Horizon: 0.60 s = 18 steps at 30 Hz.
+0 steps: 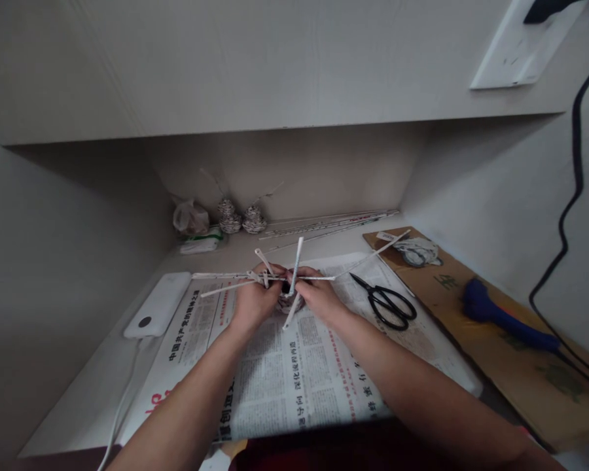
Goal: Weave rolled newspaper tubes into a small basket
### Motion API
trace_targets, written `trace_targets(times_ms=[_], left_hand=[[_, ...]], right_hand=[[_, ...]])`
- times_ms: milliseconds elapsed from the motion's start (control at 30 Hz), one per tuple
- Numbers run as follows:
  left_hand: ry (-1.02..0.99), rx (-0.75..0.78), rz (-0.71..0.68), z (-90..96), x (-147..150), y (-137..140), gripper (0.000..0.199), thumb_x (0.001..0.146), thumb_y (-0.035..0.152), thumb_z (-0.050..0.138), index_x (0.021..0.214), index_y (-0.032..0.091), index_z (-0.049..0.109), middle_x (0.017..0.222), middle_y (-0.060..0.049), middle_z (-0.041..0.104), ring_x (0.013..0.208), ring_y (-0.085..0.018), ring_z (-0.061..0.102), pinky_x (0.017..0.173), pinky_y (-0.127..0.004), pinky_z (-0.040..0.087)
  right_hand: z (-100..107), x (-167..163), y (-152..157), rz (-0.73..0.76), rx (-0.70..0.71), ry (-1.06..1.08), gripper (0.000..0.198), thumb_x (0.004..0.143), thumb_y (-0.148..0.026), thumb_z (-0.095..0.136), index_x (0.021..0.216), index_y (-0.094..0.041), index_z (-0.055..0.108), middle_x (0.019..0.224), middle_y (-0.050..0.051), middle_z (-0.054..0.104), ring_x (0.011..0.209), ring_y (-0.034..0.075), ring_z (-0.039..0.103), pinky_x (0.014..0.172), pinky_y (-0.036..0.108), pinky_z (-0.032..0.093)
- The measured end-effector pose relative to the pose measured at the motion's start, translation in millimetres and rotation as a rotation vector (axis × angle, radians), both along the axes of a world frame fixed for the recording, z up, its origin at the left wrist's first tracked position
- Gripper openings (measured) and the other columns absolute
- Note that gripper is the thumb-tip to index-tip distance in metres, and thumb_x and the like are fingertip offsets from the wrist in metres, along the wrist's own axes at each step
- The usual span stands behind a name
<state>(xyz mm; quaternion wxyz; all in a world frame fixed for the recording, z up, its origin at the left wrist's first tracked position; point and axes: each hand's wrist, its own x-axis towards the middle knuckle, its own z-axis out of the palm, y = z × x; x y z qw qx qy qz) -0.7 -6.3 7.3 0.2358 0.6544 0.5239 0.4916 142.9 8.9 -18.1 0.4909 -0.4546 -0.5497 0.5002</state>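
Observation:
Between my hands is a small woven paper piece, round and speckled, with several rolled paper strips sticking out of its top in different directions. My left hand is closed around its left side, fingers at the strips. From the other side my right hand grips it, the thumb and fingers pinching near a strip that runs out to the right. The fingertips partly cover the weave. Newspaper lies flat under both hands.
Black-handled scissors lie right of my hands. Beyond them, a cardboard sheet carries a blue glue gun. A white power bank is on the left. Behind stand two woven gourds, a plastic bag and loose paper sticks.

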Motion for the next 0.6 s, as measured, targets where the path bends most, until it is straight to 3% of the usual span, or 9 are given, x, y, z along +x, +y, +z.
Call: trace_targets(times_ms=[100,200,333,400,600], left_hand=[[-0.008,0.009,0.002,-0.2,1.0,0.3,0.008,0.078,0.021,0.058,0.081,0.020,0.065,0.085,-0.002,0.071,0.081,-0.017,0.066,0.077,-0.028,0.050],[-0.010,-0.006,0.013,1.9,2.7,-0.5,0.007,0.077,0.020,0.059,0.079,0.020,0.065,0.084,-0.002,0.071,0.077,-0.016,0.066,0.073,-0.027,0.051],[-0.017,-0.003,-0.002,2.1,3.0,-0.6,0.009,0.076,0.018,0.058,0.079,0.020,0.066,0.087,-0.002,0.072,0.081,-0.017,0.066,0.075,-0.027,0.050],[-0.023,0.001,-0.012,0.5,2.3,0.2,0.009,0.076,0.019,0.058,0.079,0.020,0.066,0.087,-0.002,0.072,0.081,-0.017,0.066,0.076,-0.027,0.050],[-0.088,0.003,-0.013,-3.7,2.1,1.4,0.007,0.078,0.024,0.060,0.081,0.020,0.066,0.086,-0.003,0.072,0.080,-0.018,0.066,0.075,-0.028,0.050]], right_hand=[[0.4,3.0,2.7,-0.030,0.064,-0.023,0.022,0.075,-0.041,0.066,0.079,-0.020,0.061,0.064,-0.002,0.063,0.057,0.013,0.058,0.053,0.023,0.045],[3.9,5.4,2.6,-0.083,0.209,-0.029,0.014,0.073,-0.029,0.066,0.082,-0.020,0.061,0.075,-0.001,0.066,0.067,0.014,0.061,0.060,0.023,0.047],[7.5,4.6,0.2,-0.109,0.287,-0.002,0.020,0.071,-0.019,0.062,0.091,-0.022,0.059,0.083,0.000,0.067,0.075,0.015,0.064,0.066,0.024,0.049],[8.0,4.7,-0.4,-0.115,0.266,-0.001,0.023,0.070,-0.020,0.063,0.093,-0.022,0.060,0.087,0.001,0.068,0.080,0.016,0.065,0.070,0.026,0.050],[8.1,8.4,2.6,0.083,0.047,0.161,0.024,0.067,-0.022,0.063,0.090,-0.019,0.068,0.079,0.002,0.071,0.075,0.017,0.066,0.069,0.028,0.051]])
